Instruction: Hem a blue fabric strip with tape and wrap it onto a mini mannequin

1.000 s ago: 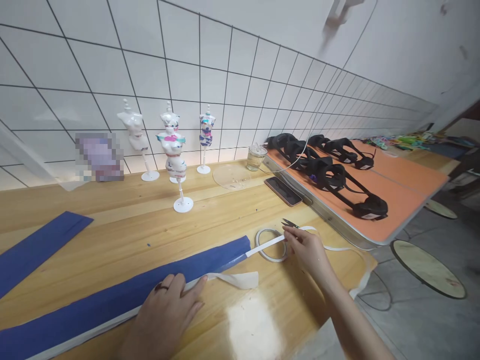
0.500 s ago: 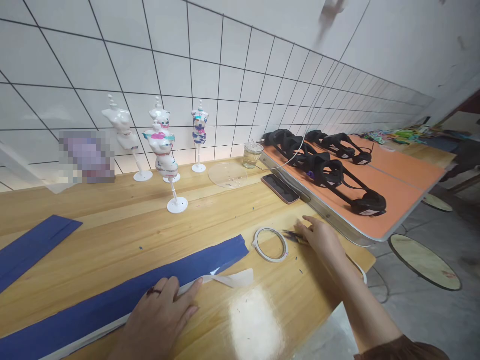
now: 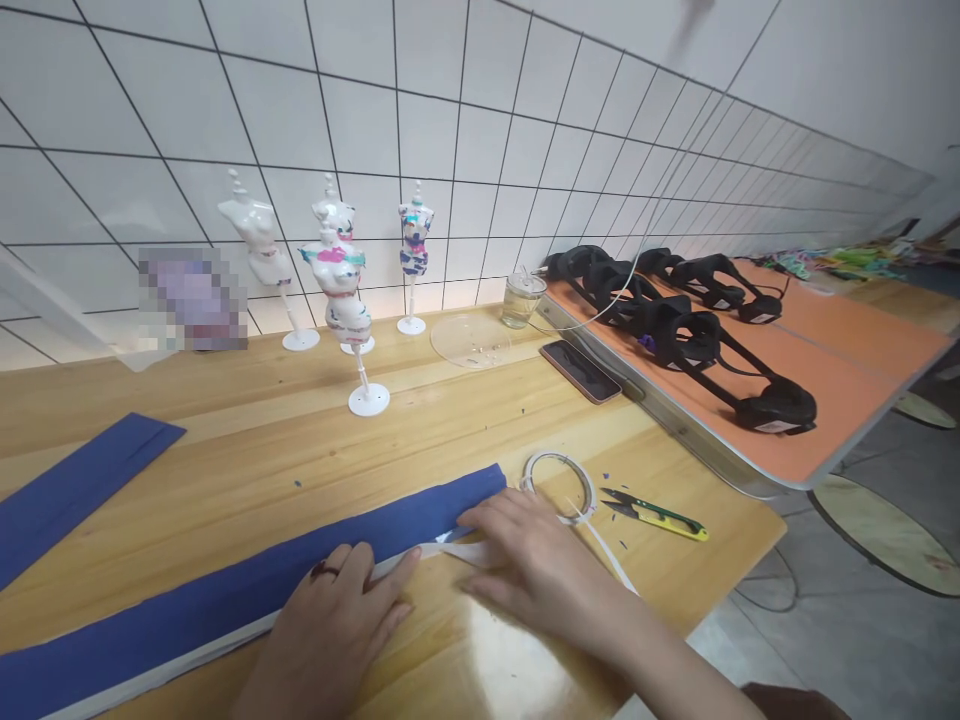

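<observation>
A long blue strip (image 3: 247, 580) of fabric or paper lies slantwise on the wooden table, a narrow white tape (image 3: 180, 645) along its near edge. My left hand (image 3: 337, 620) presses down on the strip and tape, index finger stretched along the tape, thumb apart. Over the strip's right end is my right hand (image 3: 540, 570), its fingertips touching the edge and its thumb apart. The tape's loose end passes between that thumb and the fingers, partly hidden. A roll of white tape (image 3: 560, 488) lies just beyond it. Yellow-green thread snips (image 3: 654, 514) rest farther right.
Another blue strip (image 3: 82, 490) lies at the left. Small white mannequins (image 3: 349, 310) stand by the tiled wall, near a clear disc (image 3: 471, 341), a glass cup (image 3: 523, 299) and a phone (image 3: 580, 371). Black strapped devices (image 3: 690, 335) occupy an orange-topped table (image 3: 840, 400). Round stools (image 3: 889, 530) stand beyond.
My right hand has let go of the thread snips at the right and moved left to the end of the blue strip. My left hand stays on the strip. The view has shifted slightly.
</observation>
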The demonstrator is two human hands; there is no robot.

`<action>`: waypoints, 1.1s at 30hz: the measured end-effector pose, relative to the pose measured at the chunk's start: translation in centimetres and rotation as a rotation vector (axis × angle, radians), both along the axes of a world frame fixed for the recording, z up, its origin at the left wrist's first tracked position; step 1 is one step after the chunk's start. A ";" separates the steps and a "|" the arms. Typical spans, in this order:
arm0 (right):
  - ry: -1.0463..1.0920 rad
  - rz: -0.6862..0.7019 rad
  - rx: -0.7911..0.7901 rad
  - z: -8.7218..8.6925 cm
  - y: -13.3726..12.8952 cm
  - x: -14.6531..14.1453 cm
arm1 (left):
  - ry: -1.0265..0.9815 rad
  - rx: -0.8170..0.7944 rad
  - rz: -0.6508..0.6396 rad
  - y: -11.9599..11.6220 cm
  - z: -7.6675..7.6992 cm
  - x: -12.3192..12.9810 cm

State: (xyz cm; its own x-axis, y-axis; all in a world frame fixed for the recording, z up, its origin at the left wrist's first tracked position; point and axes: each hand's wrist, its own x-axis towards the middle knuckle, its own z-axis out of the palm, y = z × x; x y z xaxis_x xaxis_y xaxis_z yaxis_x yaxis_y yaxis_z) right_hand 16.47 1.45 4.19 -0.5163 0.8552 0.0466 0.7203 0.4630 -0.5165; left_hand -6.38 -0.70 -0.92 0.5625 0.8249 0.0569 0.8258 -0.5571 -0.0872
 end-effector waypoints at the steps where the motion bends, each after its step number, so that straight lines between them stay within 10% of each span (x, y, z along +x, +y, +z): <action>1: -0.012 -0.032 -0.008 -0.4 0.2 0.1 | -0.007 -0.005 0.001 0.0 0.0 0.0; 17: 0.284 -0.209 -0.340 -2.2 2.6 4.0 | -0.002 0.115 -0.079 0.1 -0.8 -0.7; 33: 0.278 -0.162 -0.212 -2.4 2.5 4.4 | -0.018 0.162 -0.117 0.2 -1.1 -0.9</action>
State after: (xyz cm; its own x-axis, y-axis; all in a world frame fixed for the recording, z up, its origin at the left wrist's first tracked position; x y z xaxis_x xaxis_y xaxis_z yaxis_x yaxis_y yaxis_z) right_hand 20.83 3.93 1.76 -0.3663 0.9303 -0.0202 0.5940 0.2171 -0.7746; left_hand -7.27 -0.46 -2.07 0.6517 0.7332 0.1943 0.7585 -0.6294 -0.1689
